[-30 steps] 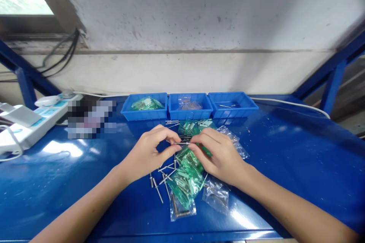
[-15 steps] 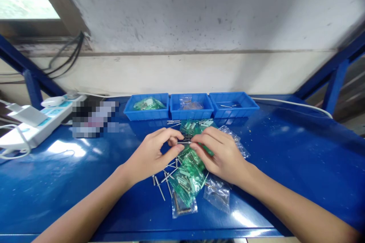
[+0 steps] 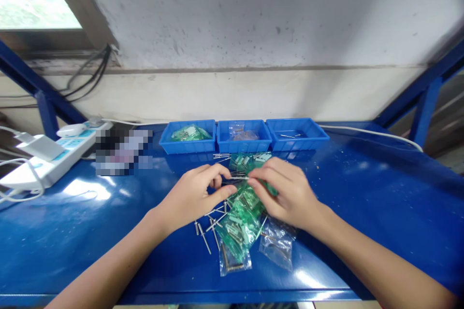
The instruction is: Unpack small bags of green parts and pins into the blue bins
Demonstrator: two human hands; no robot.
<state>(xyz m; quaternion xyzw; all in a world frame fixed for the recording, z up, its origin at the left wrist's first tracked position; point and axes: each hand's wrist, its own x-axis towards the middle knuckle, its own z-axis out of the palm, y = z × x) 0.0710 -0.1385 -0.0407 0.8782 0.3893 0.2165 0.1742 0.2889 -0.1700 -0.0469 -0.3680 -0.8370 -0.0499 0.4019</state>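
My right hand (image 3: 284,190) pinches a thin metal blind rivet (image 3: 239,178) between thumb and forefinger. The rivet lies level, its left end close to the forefinger of my left hand (image 3: 197,190). The thumb and forefinger of that hand are apart, with a gap between them; its other fingers curl behind. Under and between the hands lie green plastic bags (image 3: 237,224) of small metal parts. Loose rivets (image 3: 204,239) are scattered left of the bags, and several more lie just behind the held one. My right hand partly covers the pile.
Along the back stand a left blue bin (image 3: 188,147) with green bags, a middle blue bin (image 3: 244,146) with clear bags, and a right blue bin (image 3: 300,144) with a few thin pieces. A white power strip (image 3: 21,174) and a blurred-out object (image 3: 121,152) are at left.
The thumb and forefinger of my left hand have parted from around the rivet's left end. My right hand has shifted slightly right and up with the rivet.
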